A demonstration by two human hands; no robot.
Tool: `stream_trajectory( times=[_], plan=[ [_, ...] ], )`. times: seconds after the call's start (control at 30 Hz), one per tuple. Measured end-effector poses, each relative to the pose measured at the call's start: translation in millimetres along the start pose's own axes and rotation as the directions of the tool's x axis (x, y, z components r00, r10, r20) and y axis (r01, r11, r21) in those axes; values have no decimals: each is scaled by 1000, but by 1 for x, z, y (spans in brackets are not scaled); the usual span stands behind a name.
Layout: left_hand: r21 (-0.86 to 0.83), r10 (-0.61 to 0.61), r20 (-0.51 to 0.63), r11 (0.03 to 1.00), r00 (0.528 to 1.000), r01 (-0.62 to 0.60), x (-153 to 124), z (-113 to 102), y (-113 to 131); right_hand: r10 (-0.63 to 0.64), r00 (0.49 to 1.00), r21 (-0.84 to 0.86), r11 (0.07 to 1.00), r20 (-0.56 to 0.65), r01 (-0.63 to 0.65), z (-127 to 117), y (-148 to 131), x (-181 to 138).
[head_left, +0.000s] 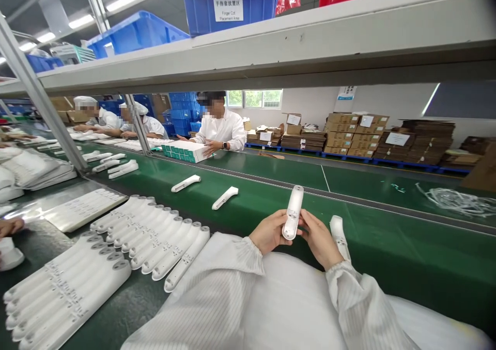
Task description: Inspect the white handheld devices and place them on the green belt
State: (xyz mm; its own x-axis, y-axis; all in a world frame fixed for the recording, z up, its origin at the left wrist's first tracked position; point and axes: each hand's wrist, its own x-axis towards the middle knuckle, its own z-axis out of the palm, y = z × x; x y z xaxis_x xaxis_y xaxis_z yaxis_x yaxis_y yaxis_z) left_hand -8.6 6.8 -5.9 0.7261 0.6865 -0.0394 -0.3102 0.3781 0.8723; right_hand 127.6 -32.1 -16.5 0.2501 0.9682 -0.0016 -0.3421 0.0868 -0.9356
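Note:
Between my hands, above the green belt, is a long white plastic device housing (295, 201). It stands nearly upright, with small dark marks and openings on the side that faces me. My left hand (269, 231) has its fingers closed on the lower left side of the housing. On the opposite edge, my right hand (318, 238) grips it with the fingertips. Another white housing (339, 234) lies just beyond my right wrist, partly covered by it. To my left, several similar housings (170, 241) are lined up in a row, with a second group (70, 293) nearer to me.
A green conveyor belt (256, 216) runs across, carrying two loose housings. Overhead is a shelf (248, 61) with a labelled blue bin (228, 4). Across the belt a person (222, 128) handles a white-and-green box (186, 151). Another person's hand (11, 227) shows at the left edge.

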Motion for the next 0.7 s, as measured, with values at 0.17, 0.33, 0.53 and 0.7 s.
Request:
stream_trajectory(
  times=[0.17,0.33,0.53,0.7],
  plan=[
    [-21,-3,17,1000,1000,4,1,4,-2,12,1000,40,999,26,-13,0,1,1],
    [-6,-11,10,1000,1000,11,0,4,-1,7,999,25,1000,46,-8,-3,1,2],
    [123,34,-42,992,999,-29,1,3,-4,-38,995,-43,998,92,42,-1,-1,1],
    [237,107,-127,969,986,-74,5,8,-12,-63,997,-82,994,49,67,7,7,1]
  ],
)
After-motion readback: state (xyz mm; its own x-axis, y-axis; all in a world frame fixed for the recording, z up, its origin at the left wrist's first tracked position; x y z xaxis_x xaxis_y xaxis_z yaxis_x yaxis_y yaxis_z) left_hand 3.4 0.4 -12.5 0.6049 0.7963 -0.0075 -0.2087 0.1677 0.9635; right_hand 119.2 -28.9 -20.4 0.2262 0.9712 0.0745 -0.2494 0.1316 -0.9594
